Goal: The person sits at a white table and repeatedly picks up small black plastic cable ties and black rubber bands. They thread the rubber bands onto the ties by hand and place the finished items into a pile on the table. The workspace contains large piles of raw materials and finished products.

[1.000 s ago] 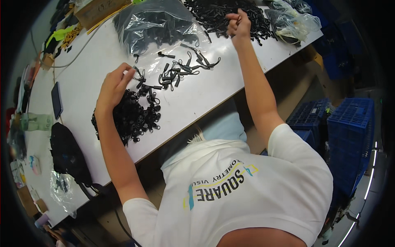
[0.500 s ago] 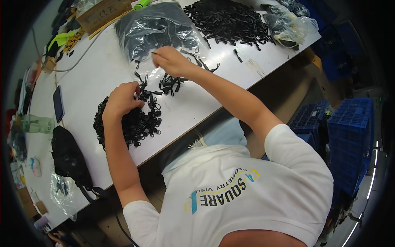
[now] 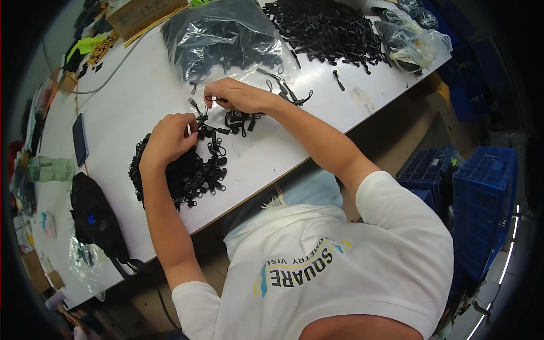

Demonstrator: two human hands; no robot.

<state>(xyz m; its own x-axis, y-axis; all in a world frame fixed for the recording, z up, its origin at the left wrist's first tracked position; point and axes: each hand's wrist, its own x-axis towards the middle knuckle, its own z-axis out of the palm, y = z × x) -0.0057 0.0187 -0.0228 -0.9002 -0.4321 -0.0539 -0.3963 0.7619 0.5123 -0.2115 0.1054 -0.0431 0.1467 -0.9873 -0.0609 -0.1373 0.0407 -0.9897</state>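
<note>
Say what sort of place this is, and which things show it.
Probably a small-parts workshop: the white table bears a heap of small black pieces and a large clear bag, with blue crates nearby.

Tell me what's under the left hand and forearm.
A pile of small black pieces, many with ring-shaped ends, shows on both sides of the left forearm. Whatever lies directly beneath the left hand and forearm is covered, so it cannot be seen.
</note>
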